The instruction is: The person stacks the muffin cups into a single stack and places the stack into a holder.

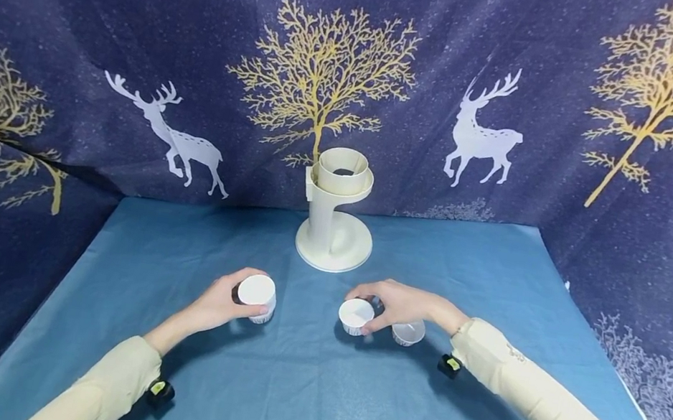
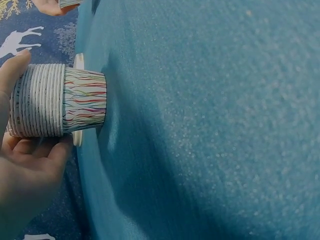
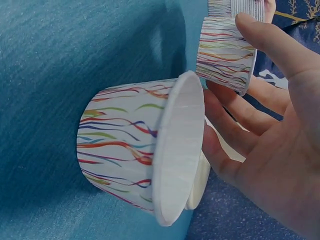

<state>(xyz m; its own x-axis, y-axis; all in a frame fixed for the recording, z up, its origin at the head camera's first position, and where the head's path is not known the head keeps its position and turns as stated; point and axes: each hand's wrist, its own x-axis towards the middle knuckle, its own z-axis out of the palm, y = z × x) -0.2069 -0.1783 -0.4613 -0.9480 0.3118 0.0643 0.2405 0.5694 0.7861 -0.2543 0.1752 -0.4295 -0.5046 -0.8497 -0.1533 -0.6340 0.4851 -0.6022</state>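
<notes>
My left hand [image 1: 223,303] grips a stack of nested white paper baking cups [image 1: 256,294] with thumb and fingers around its sides. In the left wrist view the stack [image 2: 47,100] shows many layered rims and a base with colourful wavy stripes. To the right, my right hand [image 1: 399,302] holds a single paper baking cup [image 1: 354,317] between thumb and fingers, low at the table. Another striped baking cup [image 1: 408,333] stands upright on the table, under the right wrist. The right wrist view shows that standing cup [image 3: 120,142] large, with the held cup [image 3: 225,55] beyond it.
A cream stand [image 1: 332,238] with a round base and a ring holding a short cylinder rises at the back middle of the table. Blue cloth [image 1: 296,393] covers the table. A dark curtain [image 1: 404,104] printed with deer and trees hangs behind.
</notes>
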